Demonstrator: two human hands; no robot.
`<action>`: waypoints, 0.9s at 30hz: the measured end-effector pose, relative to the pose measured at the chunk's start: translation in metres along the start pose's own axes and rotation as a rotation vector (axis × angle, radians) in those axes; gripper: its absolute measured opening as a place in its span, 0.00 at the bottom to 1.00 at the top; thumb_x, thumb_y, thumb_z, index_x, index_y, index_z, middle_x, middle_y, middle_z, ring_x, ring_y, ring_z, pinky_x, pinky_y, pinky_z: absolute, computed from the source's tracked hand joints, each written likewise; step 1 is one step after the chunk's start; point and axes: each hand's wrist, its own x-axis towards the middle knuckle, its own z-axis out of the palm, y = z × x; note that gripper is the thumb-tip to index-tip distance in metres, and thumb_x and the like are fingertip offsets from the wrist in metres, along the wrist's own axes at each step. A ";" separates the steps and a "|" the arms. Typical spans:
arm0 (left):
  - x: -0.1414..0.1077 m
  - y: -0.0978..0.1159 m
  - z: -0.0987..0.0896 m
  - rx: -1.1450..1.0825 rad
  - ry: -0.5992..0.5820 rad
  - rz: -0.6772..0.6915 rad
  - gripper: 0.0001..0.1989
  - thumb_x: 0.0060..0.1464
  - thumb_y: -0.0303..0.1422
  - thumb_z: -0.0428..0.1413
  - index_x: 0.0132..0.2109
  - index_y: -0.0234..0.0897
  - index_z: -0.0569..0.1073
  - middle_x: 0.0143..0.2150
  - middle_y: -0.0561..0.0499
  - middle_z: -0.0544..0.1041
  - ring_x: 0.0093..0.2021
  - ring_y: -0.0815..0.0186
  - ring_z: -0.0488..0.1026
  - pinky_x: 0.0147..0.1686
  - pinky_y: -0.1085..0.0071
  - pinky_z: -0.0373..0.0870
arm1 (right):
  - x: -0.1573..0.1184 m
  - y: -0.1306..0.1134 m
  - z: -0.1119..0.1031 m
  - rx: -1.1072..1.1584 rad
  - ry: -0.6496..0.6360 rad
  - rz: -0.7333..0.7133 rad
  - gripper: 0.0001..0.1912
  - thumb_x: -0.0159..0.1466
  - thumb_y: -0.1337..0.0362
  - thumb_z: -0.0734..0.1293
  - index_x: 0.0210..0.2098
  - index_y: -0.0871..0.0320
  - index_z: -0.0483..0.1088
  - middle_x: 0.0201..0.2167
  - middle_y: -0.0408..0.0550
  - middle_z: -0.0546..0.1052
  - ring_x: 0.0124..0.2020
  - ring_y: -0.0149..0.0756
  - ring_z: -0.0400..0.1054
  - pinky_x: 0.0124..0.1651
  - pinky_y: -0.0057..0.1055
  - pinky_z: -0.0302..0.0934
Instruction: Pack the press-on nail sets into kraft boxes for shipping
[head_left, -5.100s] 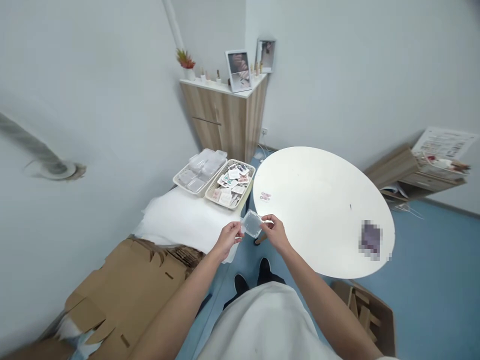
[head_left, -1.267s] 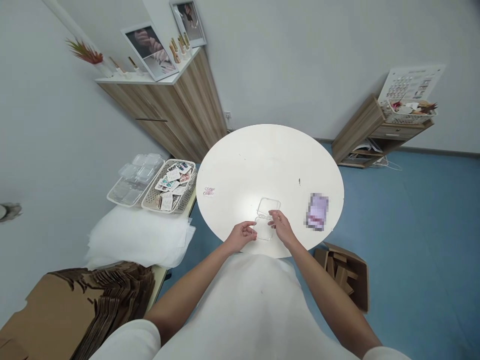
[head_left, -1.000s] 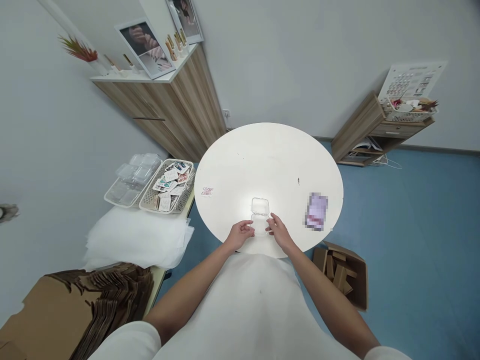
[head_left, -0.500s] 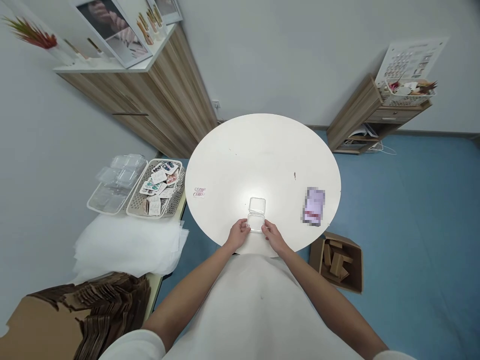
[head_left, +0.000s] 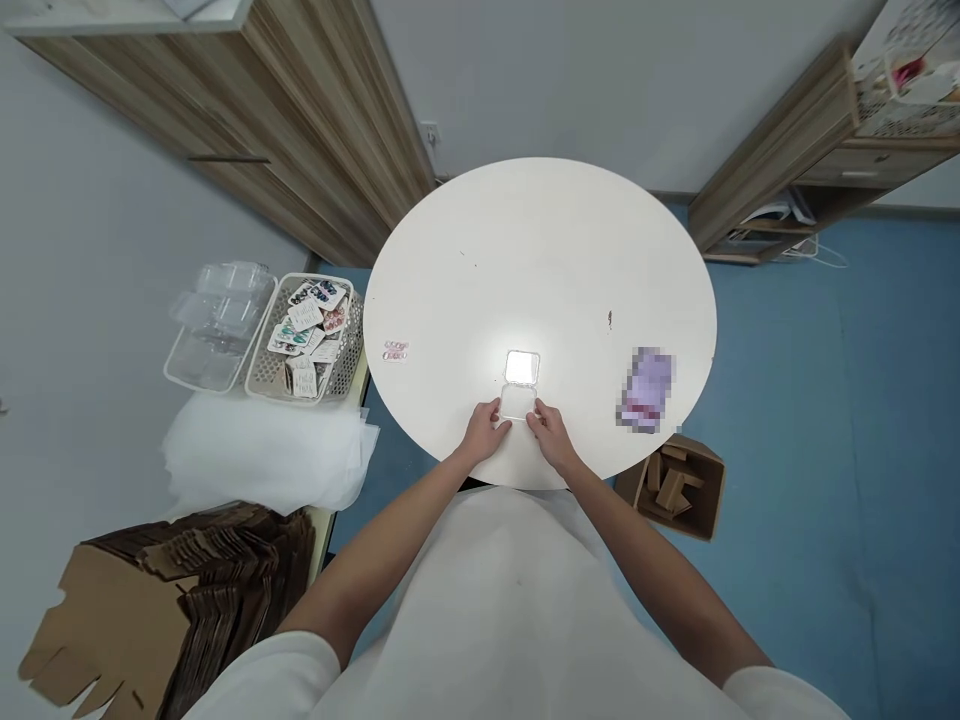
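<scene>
A small clear plastic box (head_left: 518,404) lies near the front edge of the white round table, with its hinged lid folded back flat away from me. The lid reflects bright light, and nothing shows inside the base. My left hand (head_left: 482,434) holds the box's left side, fingertips along the edge and thumb at the near corner. On the opposite side, my right hand (head_left: 552,440) grips the right edge between thumb and fingers. To the left on the table lies a small card of pink press-on nails (head_left: 395,351).
A pixelated purple item (head_left: 646,390) lies on the table's right. Left of the table stand a basket of nail cards (head_left: 307,335), a tray of clear boxes (head_left: 225,320), white sheets (head_left: 262,455) and flattened cardboard (head_left: 127,620). A carton (head_left: 705,490) with small brown boxes sits on the floor, right.
My view has tilted downward, so the cabinets slide towards the top. Both hands stay at the box's sides; the left thumb sits lower and wider, and the lid now glares brightly.
</scene>
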 end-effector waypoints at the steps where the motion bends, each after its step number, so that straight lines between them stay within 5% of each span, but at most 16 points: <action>1: 0.001 0.001 0.000 0.017 -0.007 -0.005 0.25 0.46 0.32 0.54 0.54 0.37 0.61 0.44 0.45 0.63 0.41 0.65 0.63 0.38 0.70 0.63 | 0.001 -0.001 0.000 0.003 -0.003 0.037 0.29 0.57 0.47 0.57 0.55 0.53 0.56 0.43 0.50 0.62 0.39 0.35 0.61 0.43 0.36 0.61; 8: -0.001 0.002 -0.005 0.059 -0.076 -0.015 0.27 0.48 0.32 0.53 0.56 0.40 0.57 0.47 0.45 0.62 0.45 0.65 0.63 0.40 0.71 0.64 | -0.004 0.000 0.001 0.013 -0.026 0.088 0.30 0.57 0.49 0.58 0.57 0.49 0.51 0.47 0.49 0.58 0.42 0.35 0.60 0.42 0.35 0.62; 15: -0.011 -0.013 -0.019 0.076 -0.144 0.021 0.27 0.49 0.32 0.53 0.57 0.40 0.56 0.49 0.45 0.62 0.46 0.65 0.63 0.39 0.69 0.66 | -0.012 0.007 0.007 0.053 0.103 0.043 0.31 0.55 0.54 0.62 0.56 0.51 0.52 0.48 0.50 0.59 0.41 0.34 0.60 0.40 0.35 0.63; 23: -0.014 -0.053 -0.096 0.140 -0.148 0.119 0.17 0.51 0.32 0.51 0.49 0.39 0.64 0.45 0.47 0.67 0.42 0.66 0.66 0.37 0.69 0.67 | -0.031 -0.009 0.034 -0.058 0.429 0.009 0.32 0.54 0.56 0.63 0.55 0.51 0.50 0.49 0.51 0.60 0.42 0.35 0.61 0.40 0.36 0.62; 27: -0.004 -0.067 -0.148 0.219 -0.078 0.189 0.16 0.51 0.33 0.50 0.48 0.39 0.65 0.46 0.48 0.67 0.42 0.65 0.67 0.37 0.68 0.67 | -0.022 -0.035 0.065 -0.119 0.374 -0.048 0.29 0.55 0.57 0.62 0.55 0.51 0.50 0.48 0.50 0.62 0.37 0.32 0.63 0.39 0.36 0.62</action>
